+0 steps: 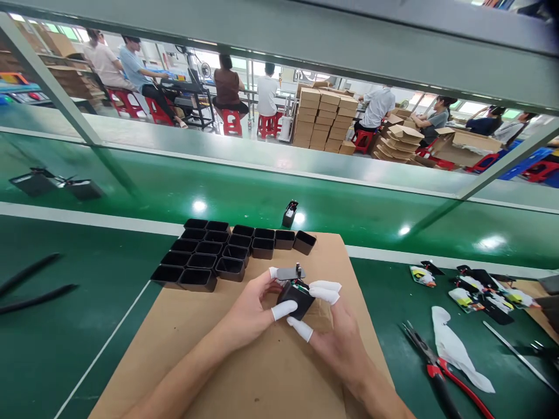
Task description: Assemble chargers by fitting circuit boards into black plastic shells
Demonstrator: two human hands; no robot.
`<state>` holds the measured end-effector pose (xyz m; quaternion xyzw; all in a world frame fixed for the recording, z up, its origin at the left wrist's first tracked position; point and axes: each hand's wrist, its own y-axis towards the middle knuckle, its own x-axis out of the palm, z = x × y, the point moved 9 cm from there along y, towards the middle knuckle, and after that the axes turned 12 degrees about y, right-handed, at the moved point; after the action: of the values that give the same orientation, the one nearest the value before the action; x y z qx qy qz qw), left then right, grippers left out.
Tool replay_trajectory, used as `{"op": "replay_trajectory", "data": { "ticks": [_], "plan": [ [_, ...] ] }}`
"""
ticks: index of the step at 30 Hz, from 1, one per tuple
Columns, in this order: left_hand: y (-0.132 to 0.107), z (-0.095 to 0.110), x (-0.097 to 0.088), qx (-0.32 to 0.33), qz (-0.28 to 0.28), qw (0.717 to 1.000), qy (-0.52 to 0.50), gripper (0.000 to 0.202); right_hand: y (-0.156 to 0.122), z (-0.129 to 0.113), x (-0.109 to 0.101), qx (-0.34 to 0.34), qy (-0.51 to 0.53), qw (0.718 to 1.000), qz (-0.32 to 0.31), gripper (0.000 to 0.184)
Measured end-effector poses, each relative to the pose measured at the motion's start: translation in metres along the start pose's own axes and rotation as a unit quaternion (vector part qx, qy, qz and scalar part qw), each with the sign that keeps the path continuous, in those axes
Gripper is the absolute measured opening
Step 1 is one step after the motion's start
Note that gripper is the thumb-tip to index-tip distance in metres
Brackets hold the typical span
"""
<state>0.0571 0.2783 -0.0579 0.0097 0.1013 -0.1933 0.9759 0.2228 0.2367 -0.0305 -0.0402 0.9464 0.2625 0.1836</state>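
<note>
Between my hands, above the cardboard sheet, is a small black plastic box (298, 305) with a green circuit board (300, 286) showing at its top. A dark flat lid (290, 273) with a small black post stands tilted over the opening. My left hand (253, 302) grips the box from the left, its thumb on the front face and other fingers behind near the lid. My right hand (336, 326) pinches the right side, fingers at the upper edge and thumb low. White finger covers are on the fingertips of both hands. The box's underside is hidden.
Rows of open black boxes (208, 247) stand on the cardboard sheet (257, 361). One assembled unit (289, 214) sits behind them. At right lie red-handled pliers (432, 364), a white cloth-like piece (456, 349) and several wired assemblies (484, 291). A metal shelf frame crosses above; people sit beyond.
</note>
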Motion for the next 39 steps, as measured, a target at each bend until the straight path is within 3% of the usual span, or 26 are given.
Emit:
{"op": "replay_trajectory", "data": {
  "ticks": [4,9,13,17,23,28,34,39],
  "plan": [
    [0.009,-0.008,0.000,0.015,-0.046,0.999,-0.012,0.030,0.007,0.007,-0.005,0.008,0.033,0.999,-0.023,0.029],
    [0.006,-0.007,-0.001,0.030,-0.061,0.998,0.016,0.029,0.011,-0.004,-0.002,-0.016,0.017,0.997,-0.072,0.063],
    [-0.001,0.003,0.004,0.051,-0.055,0.995,0.072,0.030,0.010,-0.021,0.008,-0.029,-0.012,0.993,-0.115,0.062],
    [-0.010,0.018,0.014,0.117,0.008,0.971,0.210,0.024,0.008,-0.030,0.010,-0.034,-0.022,0.996,-0.079,0.042],
    [-0.018,0.016,0.025,0.160,0.103,0.932,0.309,0.030,0.006,-0.024,-0.006,0.002,-0.012,0.998,0.055,0.016],
    [-0.023,0.024,0.020,0.198,0.152,0.894,0.371,0.032,0.005,-0.007,-0.014,0.127,-0.035,0.991,0.037,0.045],
    [-0.037,0.045,0.025,0.281,0.204,0.831,0.434,0.036,0.002,-0.012,-0.001,0.151,0.022,0.988,-0.020,0.021],
    [-0.044,0.057,0.025,0.307,0.244,0.795,0.463,0.030,-0.004,-0.002,-0.001,0.185,0.056,0.981,0.025,0.052]
  ]
}}
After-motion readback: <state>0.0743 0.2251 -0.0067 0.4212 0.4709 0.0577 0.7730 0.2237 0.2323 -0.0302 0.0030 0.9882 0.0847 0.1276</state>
